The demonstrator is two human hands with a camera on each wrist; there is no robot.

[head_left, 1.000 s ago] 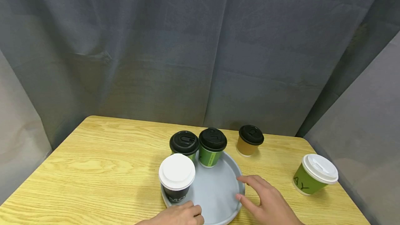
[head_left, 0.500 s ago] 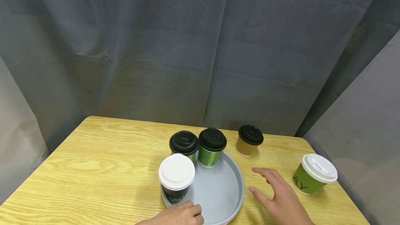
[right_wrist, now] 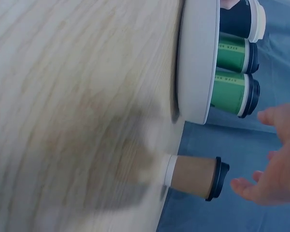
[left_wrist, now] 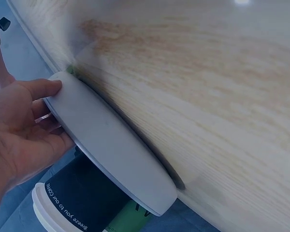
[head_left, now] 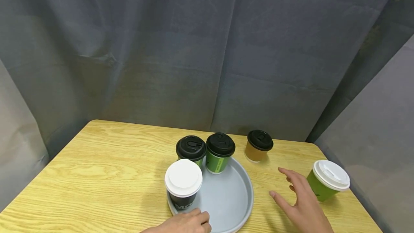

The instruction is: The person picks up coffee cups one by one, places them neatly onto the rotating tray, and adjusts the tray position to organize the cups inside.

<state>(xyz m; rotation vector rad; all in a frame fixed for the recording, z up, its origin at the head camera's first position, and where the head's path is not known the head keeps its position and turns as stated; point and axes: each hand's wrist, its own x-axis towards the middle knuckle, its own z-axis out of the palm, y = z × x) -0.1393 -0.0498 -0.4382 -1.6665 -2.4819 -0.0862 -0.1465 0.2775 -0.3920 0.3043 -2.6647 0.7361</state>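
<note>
A round grey tray [head_left: 223, 197] sits on the table, its near rim gripped by my left hand [head_left: 187, 222]. In the left wrist view one digit of that hand [left_wrist: 24, 121] lies on the tray's outer wall [left_wrist: 111, 130], others at the rim. On the tray stand a black cup with a white lid [head_left: 183, 182] and two green cups with black lids, one at the back [head_left: 220, 152] and one left of it [head_left: 191, 148], partly hidden. My right hand [head_left: 300, 200] hovers right of the tray, fingers spread and holding nothing, partly covering a green white-lidded cup [head_left: 328, 179].
A brown cup with a black lid [head_left: 258, 145] stands on the wooden table [head_left: 106, 175], behind and right of the tray. A grey curtain [head_left: 161, 46] hangs behind the table, and a pale cloth [head_left: 381, 136] closes the right side.
My right hand has left the tray's right rim and moved rightward to the white-lidded green cup, now covering part of it. The left hand, tray and cups have stayed put.
</note>
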